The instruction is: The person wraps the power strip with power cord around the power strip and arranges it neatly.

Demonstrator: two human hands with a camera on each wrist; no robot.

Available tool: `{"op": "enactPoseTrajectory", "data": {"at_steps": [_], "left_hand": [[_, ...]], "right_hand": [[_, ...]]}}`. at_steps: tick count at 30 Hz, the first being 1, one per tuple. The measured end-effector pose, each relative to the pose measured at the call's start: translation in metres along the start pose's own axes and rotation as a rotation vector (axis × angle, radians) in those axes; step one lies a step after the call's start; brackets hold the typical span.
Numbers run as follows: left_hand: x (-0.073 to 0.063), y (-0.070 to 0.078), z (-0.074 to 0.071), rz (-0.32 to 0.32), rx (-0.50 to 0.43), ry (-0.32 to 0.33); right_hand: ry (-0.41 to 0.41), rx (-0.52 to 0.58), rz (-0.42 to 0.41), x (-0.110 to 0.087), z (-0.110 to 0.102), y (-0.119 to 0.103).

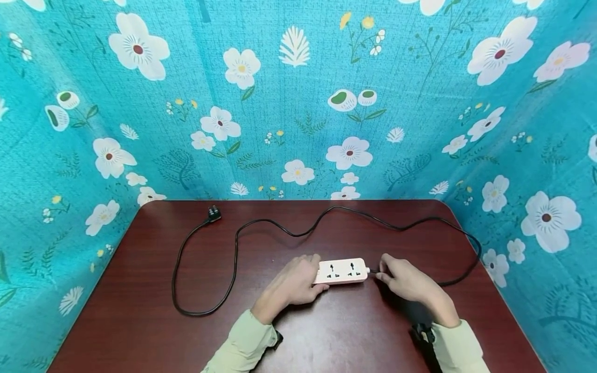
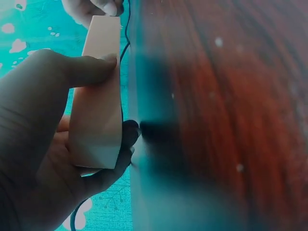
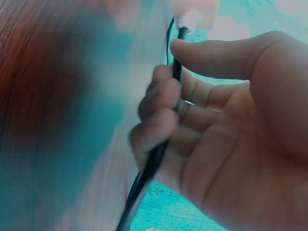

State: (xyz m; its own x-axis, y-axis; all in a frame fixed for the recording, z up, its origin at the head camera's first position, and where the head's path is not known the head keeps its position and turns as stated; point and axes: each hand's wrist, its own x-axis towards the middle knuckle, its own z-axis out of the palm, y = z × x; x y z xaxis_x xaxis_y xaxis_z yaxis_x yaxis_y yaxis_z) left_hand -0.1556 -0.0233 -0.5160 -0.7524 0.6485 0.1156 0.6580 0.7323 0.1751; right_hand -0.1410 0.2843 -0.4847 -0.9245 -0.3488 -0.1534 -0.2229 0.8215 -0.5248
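A white power strip (image 1: 343, 271) lies across the middle of the table with its sockets facing up. My left hand (image 1: 298, 280) grips its left end, thumb on the near side and fingers round the far side. In the left wrist view the thumb presses along the side of the strip (image 2: 98, 115). Just right of the strip, my right hand (image 1: 408, 278) pinches the black cable (image 1: 374, 271) close to where it leaves the strip. The right wrist view shows the fingers curled round the cable (image 3: 159, 156), with the thumb (image 3: 211, 55) against it.
The cable (image 1: 291, 234) loops along the back of the dark red table (image 1: 140, 290) and ends at a black plug (image 1: 214, 213) at the back left. A blue floral cloth (image 1: 261, 129) hangs behind and on both sides.
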Motion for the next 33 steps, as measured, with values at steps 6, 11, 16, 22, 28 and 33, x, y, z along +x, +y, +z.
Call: {"op": "enactPoseTrajectory", "data": {"at_steps": [6,11,16,22,28,33], "left_hand": [[-0.003,-0.004,-0.001,-0.053,-0.173,0.021],[-0.008,-0.006,-0.006,-0.043,-0.238,0.109],[-0.011,-0.009,-0.019,-0.025,-0.234,0.210],[-0.015,-0.016,-0.031,-0.050,-0.239,0.247],[-0.020,-0.019,-0.038,-0.077,-0.259,0.242],[-0.022,-0.023,-0.045,-0.125,-0.278,0.258]], "right_hand": [[0.127,0.006,-0.008,0.000,-0.006,-0.005],[0.237,-0.022,-0.041,0.002,-0.008,-0.005],[0.273,0.010,-0.117,0.001,-0.006,0.001],[0.256,0.075,-0.149,0.000,-0.003,0.006],[0.251,0.101,-0.140,0.001,0.000,0.004],[0.314,0.079,-0.172,0.003,0.001,0.005]]}}
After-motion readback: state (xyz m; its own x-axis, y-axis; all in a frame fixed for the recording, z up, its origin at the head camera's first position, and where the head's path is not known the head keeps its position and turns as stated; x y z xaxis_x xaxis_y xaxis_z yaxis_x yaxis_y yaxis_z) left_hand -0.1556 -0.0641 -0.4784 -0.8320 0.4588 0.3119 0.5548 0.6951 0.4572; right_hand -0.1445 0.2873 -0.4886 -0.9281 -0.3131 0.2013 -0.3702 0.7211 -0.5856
